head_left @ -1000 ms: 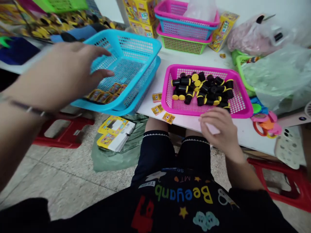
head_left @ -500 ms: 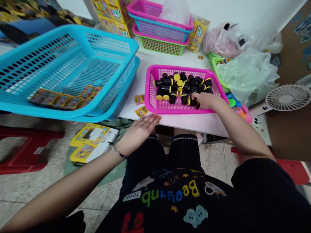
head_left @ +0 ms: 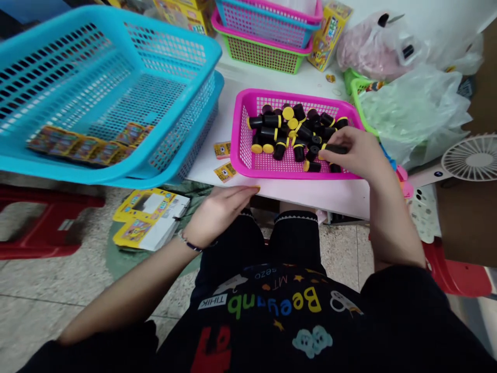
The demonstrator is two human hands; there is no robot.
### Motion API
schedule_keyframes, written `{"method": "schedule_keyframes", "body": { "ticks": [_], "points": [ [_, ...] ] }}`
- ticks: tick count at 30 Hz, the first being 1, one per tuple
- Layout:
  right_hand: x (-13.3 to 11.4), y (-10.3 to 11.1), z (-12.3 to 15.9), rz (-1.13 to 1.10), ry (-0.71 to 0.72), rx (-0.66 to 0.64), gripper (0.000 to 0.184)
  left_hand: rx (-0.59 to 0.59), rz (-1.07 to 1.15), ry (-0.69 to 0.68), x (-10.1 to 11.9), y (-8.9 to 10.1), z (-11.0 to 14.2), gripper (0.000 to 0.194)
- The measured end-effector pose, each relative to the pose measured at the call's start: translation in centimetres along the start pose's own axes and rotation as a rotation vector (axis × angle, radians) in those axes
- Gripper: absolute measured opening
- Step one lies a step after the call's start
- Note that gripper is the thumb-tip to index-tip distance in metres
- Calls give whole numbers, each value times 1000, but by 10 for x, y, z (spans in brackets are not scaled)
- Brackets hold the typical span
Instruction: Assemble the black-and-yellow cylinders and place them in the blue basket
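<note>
While the right hand [head_left: 359, 151] pinches a small black plastic cylinder with a yellow end [head_left: 336, 149] over the pink perforated plastic basket [head_left: 248, 169], where similar cylinders [head_left: 269, 133] lie, the left hand [head_left: 218, 210] is at the white table's front edge [head_left: 310, 190]; whether its fingers grip something, I cannot tell.

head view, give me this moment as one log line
right hand: holds black tube over pink basket | left hand: at table edge | blue basket: packets inside
</note>
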State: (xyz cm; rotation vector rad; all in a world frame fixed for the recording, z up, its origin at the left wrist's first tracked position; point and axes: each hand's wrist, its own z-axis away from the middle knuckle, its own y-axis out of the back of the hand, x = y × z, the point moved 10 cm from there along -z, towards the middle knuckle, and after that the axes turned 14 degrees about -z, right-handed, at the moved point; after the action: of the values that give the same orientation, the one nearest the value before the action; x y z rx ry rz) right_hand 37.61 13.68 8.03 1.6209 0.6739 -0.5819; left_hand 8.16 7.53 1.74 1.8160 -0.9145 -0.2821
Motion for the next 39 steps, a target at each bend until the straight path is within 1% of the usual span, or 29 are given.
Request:
{"method": "schedule_keyframes", "body": {
  "ticks": [2, 3, 5, 7, 9, 10, 12, 13, 14, 16, 18, 20, 22, 24, 25, 26, 28, 29, 30, 31, 34, 37, 39],
  "points": [
    [-12, -6, 21, -367, 150, 66, 44, 81, 153, 108, 4, 14, -1, 22],
    [-16, -16, 33, -522, 200, 63, 49, 100, 231, 136, 9, 19, -2, 18],
    [-26, -46, 54, -745, 255, -2, 56, 119, 358, 154, 20, 26, -5, 14],
    [-37, -79, 72, -848, 274, -71, 64, 136, 433, 171, 27, 31, -7, 14],
    [-46, -107, 86, -890, 263, -116, 66, 157, 478, 200, 30, 32, -7, 13],
    [-48, -116, 90, -913, 253, -127, 64, 168, 502, 214, 31, 32, -7, 11],
    [-51, -126, 94, -974, 236, -122, 59, 204, 550, 260, 30, 29, -5, 6],
    [-51, -127, 93, -1001, 229, -112, 57, 220, 571, 301, 29, 27, -2, 3],
    [-50, -127, 92, -1013, 223, -100, 55, 228, 588, 348, 27, 23, 1, 5],
    [-49, -121, 88, -981, 227, -62, 52, 225, 609, 435, 24, 16, 7, 18],
    [-56, -108, 88, -901, 273, -16, 51, 206, 638, 469, 26, 10, 11, 28],
    [-74, -91, 96, -842, 376, 41, 49, 189, 669, 444, 32, 10, 12, 28],
    [-97, -75, 111, -852, 524, 103, 46, 164, 669, 378, 40, 12, 10, 23],
    [-111, -63, 124, -939, 657, 179, 40, 164, 634, 252, 51, 20, 8, 18],
    [-111, -61, 125, -1011, 669, 213, 37, 183, 609, 177, 57, 26, 7, 16],
    [-105, -64, 119, -1094, 611, 218, 33, 205, 583, 109, 62, 32, 7, 14],
    [-80, -84, 97, -1291, 344, 187, 25, 243, 529, 7, 71, 41, 8, 10],
    [-68, -95, 88, -1374, 207, 165, 24, 249, 507, -28, 74, 43, 9, 9],
    [-58, -101, 82, -1442, 119, 163, 27, 249, 489, -58, 78, 44, 10, 9],
    [-53, -103, 79, -1488, 80, 171, 31, 245, 476, -84, 81, 45, 10, 10],
    [-53, -95, 80, -1546, 105, 176, 37, 254, 445, -115, 87, 45, 11, 16],
    [-63, -94, 87, -1583, 100, 77, 32, 235, 445, -70, 82, 40, 11, 28],
    [-68, -93, 92, -1543, 117, 56, 30, 209, 485, -14, 74, 34, 11, 41]
  ]
}}
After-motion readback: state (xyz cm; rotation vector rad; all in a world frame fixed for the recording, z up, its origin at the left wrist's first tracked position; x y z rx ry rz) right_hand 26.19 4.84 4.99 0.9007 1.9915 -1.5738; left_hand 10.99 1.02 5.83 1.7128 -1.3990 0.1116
